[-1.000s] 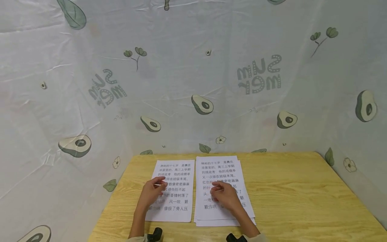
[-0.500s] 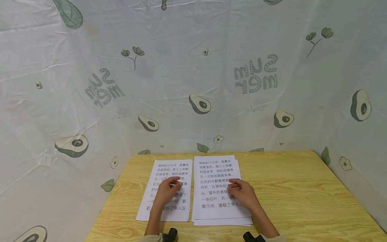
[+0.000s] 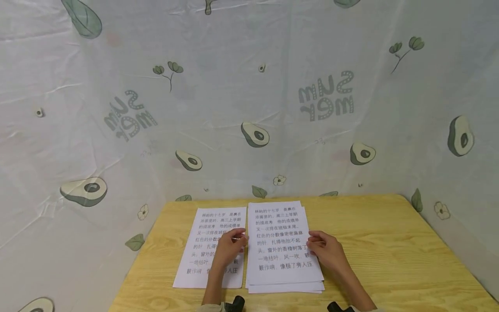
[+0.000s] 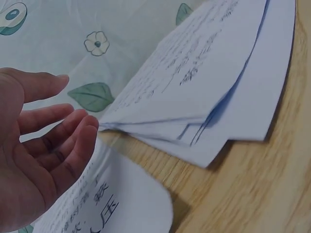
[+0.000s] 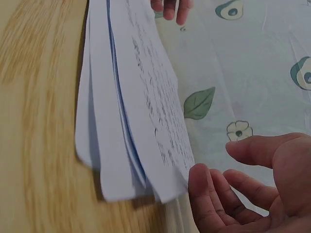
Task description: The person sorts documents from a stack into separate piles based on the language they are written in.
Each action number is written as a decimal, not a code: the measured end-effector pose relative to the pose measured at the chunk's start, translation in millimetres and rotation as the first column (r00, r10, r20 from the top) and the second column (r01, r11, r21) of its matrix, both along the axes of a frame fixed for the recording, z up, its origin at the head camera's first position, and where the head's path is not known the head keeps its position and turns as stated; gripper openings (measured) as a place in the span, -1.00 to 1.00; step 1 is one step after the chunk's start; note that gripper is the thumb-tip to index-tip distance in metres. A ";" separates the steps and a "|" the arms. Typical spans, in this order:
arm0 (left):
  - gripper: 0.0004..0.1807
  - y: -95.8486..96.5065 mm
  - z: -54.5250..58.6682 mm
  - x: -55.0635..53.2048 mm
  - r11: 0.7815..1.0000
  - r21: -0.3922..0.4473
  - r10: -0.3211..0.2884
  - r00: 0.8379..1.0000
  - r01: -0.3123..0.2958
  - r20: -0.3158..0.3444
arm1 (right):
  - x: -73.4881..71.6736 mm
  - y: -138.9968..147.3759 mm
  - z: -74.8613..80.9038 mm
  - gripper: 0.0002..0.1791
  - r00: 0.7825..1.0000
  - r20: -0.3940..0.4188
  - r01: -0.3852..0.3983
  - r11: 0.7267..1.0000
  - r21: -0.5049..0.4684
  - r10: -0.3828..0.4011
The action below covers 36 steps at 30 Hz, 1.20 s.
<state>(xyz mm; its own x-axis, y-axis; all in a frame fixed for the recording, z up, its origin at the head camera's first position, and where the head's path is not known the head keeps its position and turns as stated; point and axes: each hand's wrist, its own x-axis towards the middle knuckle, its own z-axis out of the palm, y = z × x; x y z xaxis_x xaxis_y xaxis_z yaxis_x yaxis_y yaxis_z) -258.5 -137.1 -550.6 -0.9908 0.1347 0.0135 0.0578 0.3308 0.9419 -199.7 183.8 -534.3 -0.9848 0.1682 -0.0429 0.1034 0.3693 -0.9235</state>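
Note:
Two lots of white printed paper lie side by side on a wooden table. My left hand (image 3: 230,249) is over the right part of the left sheet (image 3: 191,251), its fingertips close to the left edge of the right stack of paper (image 3: 278,247). That stack has several sheets, slightly fanned at the bottom corner. Beside the stack's right edge is my right hand (image 3: 329,251), fingertips right at the edge. In the left wrist view the left hand (image 4: 53,141) has loosely bent fingers and thumb apart. The right wrist view shows the right hand (image 5: 252,184) likewise, with nothing between thumb and fingers.
The light wooden table (image 3: 374,242) extends to the right of the stack. Behind and at both sides hangs a pale curtain (image 3: 218,95) printed with avocados and leaves. Dark wrist devices (image 3: 235,303) sit on both forearms.
Both hands have moved to the right. The right hand went from over the right stack to its right edge; the left hand went across the left sheet toward the stack. The papers stay in place.

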 end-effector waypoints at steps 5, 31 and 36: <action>-0.53 1.4 -2.7 1.8 1.000 -0.008 0.027 1.000 -0.026 0.015 | 2.5 11.6 -4.0 -0.50 1.000 -0.007 -0.006 0.995 0.097 0.007; -0.54 14.4 -10.3 5.0 0.980 -0.199 0.020 0.999 -0.029 -0.050 | 0.4 18.9 -7.1 -0.52 0.999 0.035 -0.040 0.976 0.214 0.034; -0.59 15.0 -7.9 6.3 0.973 -0.229 -0.002 0.996 -0.018 -0.086 | -0.7 15.6 -6.6 -0.50 0.999 0.031 -0.047 0.971 0.236 0.041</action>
<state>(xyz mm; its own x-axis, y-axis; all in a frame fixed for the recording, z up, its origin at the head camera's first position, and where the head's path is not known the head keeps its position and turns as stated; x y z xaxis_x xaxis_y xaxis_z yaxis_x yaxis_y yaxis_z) -252.2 -122.1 -558.5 -0.9884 0.1358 0.0676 0.1309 0.5380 0.8327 -200.4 199.4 -540.9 -0.9906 0.1331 -0.0329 0.1050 0.5818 -0.8065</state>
